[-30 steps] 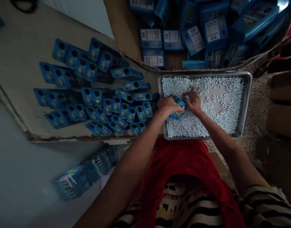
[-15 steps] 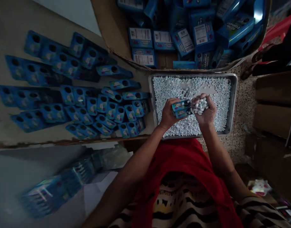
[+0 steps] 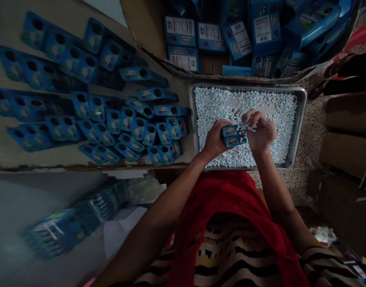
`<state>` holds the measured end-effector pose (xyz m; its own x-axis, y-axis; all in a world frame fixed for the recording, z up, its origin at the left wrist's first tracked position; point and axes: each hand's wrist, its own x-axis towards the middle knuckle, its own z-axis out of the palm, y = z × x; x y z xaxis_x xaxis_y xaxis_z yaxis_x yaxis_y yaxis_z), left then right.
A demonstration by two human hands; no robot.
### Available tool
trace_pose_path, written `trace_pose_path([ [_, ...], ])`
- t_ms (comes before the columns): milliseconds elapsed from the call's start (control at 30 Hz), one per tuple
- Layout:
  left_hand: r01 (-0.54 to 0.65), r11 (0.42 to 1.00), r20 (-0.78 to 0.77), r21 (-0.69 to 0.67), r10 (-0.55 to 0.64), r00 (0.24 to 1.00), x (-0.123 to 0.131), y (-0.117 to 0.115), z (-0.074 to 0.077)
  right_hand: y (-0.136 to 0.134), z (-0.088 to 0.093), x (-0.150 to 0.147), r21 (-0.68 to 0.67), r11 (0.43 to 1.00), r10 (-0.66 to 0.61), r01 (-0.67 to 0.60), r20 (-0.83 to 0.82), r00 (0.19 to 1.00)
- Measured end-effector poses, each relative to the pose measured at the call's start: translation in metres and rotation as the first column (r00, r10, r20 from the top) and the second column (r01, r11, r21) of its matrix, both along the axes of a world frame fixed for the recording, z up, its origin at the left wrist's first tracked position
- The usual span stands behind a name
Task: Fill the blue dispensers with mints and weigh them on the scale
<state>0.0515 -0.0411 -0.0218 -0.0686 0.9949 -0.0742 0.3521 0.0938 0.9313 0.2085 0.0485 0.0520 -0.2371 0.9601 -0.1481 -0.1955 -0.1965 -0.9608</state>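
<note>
Two small blue candy boxes (image 3: 230, 136) are held side by side in my left hand (image 3: 215, 140), their round openings facing right. White candies show in the upper opening. Close against that end, my right hand (image 3: 263, 134) is curled with a few white candies (image 3: 251, 127) at its fingers; how many lie in the palm is hidden. Both hands are above a metal tray (image 3: 300, 127) spread with pale white and bluish candies (image 3: 211, 104). A bare patch of the tray bottom shows beyond the right hand.
Rows of blue candy boxes with round openings (image 3: 138, 127) stand on the table (image 3: 159, 164) at left. A large cardboard carton (image 3: 147, 40) full of blue boxes is behind the tray. Brown cartons (image 3: 347, 139) are stacked at right, with another person's feet (image 3: 317, 92) nearby.
My right hand has tipped and curled over toward the box openings; fewer candies show in it. More white candies now show in the upper box. The whole view has shifted slightly.
</note>
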Motion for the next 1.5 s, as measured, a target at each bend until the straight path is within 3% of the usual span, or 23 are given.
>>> trace_pose_path([
  [167, -0.027, 0.997, -0.026, -0.066, 0.026, 0.999, 0.003, 0.002, -0.008, -0.015, 0.004, -0.002, 0.033, 0.996, 0.073, -0.077, 0.116, 0.991],
  [300, -0.101, 0.995, 0.056, -0.017, 0.102, 0.993, 0.000, 0.009, -0.021, -0.038, -0.011, 0.027, 0.141, 0.986, 0.036, -0.085, 0.320, 0.947],
  [367, -0.144, 0.985, 0.068, -0.099, 0.151, 0.986, -0.005, 0.009, -0.023, -0.061, -0.030, 0.050, 0.215, 0.966, 0.008, -0.146, 0.538, 0.843],
  [400, -0.137, 0.981, 0.073, -0.135, 0.148, 0.986, -0.008, 0.008, -0.024, -0.073, -0.042, 0.060, 0.227, 0.946, 0.024, -0.230, 0.660, 0.751],
  [533, -0.102, 0.990, 0.129, -0.100, 0.115, 0.985, -0.020, 0.002, -0.027, -0.102, -0.095, 0.075, 0.080, 0.759, 0.199, -0.646, 0.916, 0.348],
  [567, -0.121, 0.990, 0.134, -0.066, 0.129, 0.983, -0.022, 0.001, -0.028, -0.099, -0.107, 0.073, 0.044, 0.714, 0.223, -0.698, 0.932, 0.287],
  [633, -0.139, 0.990, 0.131, 0.005, 0.137, 0.982, -0.026, 0.000, -0.031, -0.081, -0.127, 0.069, 0.040, 0.667, 0.229, -0.744, 0.939, 0.255],
  [700, -0.149, 0.987, 0.112, 0.055, 0.142, 0.983, -0.032, -0.001, -0.033, -0.053, -0.142, 0.067, 0.076, 0.683, 0.207, -0.726, 0.934, 0.292],
  [767, -0.178, 0.981, 0.089, 0.076, 0.172, 0.981, -0.038, -0.001, -0.031, -0.026, -0.152, 0.067, 0.110, 0.775, 0.142, -0.623, 0.929, 0.341],
  [867, -0.141, 0.988, 0.065, 0.056, 0.137, 0.988, -0.043, -0.004, -0.025, 0.002, -0.155, 0.061, 0.165, 0.950, -0.030, -0.267, 0.894, 0.446],
  [933, -0.121, 0.993, 0.015, -0.010, 0.121, 0.993, -0.042, -0.007, -0.021, 0.010, -0.145, 0.050, 0.112, 0.993, -0.111, 0.036, 0.790, 0.604],
  [1000, -0.157, 0.986, -0.059, -0.064, 0.153, 0.986, -0.038, -0.011, -0.017, 0.009, -0.125, 0.036, -0.099, 0.964, -0.149, 0.245, 0.563, 0.813],
  [1033, -0.163, 0.984, -0.076, -0.067, 0.158, 0.985, -0.036, -0.012, -0.016, 0.006, -0.112, 0.029, -0.220, 0.937, -0.161, 0.270, 0.413, 0.897],
  [1100, -0.133, 0.990, -0.064, -0.039, 0.131, 0.989, -0.031, -0.014, -0.015, -0.002, -0.080, 0.016, -0.355, 0.910, -0.178, 0.216, 0.137, 0.975],
  [1167, -0.111, 0.993, -0.039, -0.027, 0.110, 0.993, -0.028, -0.013, -0.014, -0.012, -0.047, 0.005, -0.328, 0.930, -0.179, 0.166, -0.010, 0.984],
  [1267, -0.147, 0.986, -0.065, -0.075, 0.142, 0.988, -0.024, -0.009, -0.013, -0.023, -0.012, -0.012, -0.211, 0.964, -0.171, 0.162, -0.022, 0.985],
  [1367, -0.146, 0.985, -0.067, -0.088, 0.141, 0.988, -0.022, -0.004, -0.011, -0.024, -0.005, -0.028, -0.099, 0.982, -0.157, 0.163, 0.067, 0.985],
  [1500, -0.109, 0.990, -0.056, -0.090, 0.104, 0.993, -0.024, -0.001, -0.005, -0.010, -0.019, -0.041, -0.029, 0.973, -0.223, 0.228, 0.130, 0.966],
])
